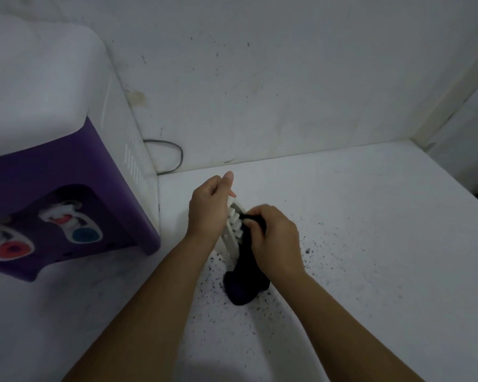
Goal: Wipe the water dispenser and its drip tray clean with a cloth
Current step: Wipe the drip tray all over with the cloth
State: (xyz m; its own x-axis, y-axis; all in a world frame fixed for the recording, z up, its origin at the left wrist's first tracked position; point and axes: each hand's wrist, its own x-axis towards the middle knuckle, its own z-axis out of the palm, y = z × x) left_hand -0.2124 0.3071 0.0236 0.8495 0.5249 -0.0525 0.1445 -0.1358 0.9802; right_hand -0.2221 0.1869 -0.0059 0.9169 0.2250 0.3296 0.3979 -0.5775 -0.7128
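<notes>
Left hand (209,209) curled round white slotted plastic drip tray (231,230), holding it tilted on edge over middle of white speckled countertop (370,230), thumb sticking up. Right hand (273,238) pinches dark navy cloth (244,285), pressing it into tray slots; bit blurry, so exact finger lie unclear. Cloth tail bunches on countertop. Purple-and-white water dispenser (66,166) sits at left edge, near back wall, grey cable (174,153) behind.

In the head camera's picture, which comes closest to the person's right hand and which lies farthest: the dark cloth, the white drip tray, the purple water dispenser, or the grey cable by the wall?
From the right hand:
1. Dark cloth: gripped in that hand, hanging below it.
2. White drip tray: just left, held by the left hand.
3. Grey cable: up-left, by the wall.
4. Purple water dispenser: far left.
The last two are close to call.
</notes>
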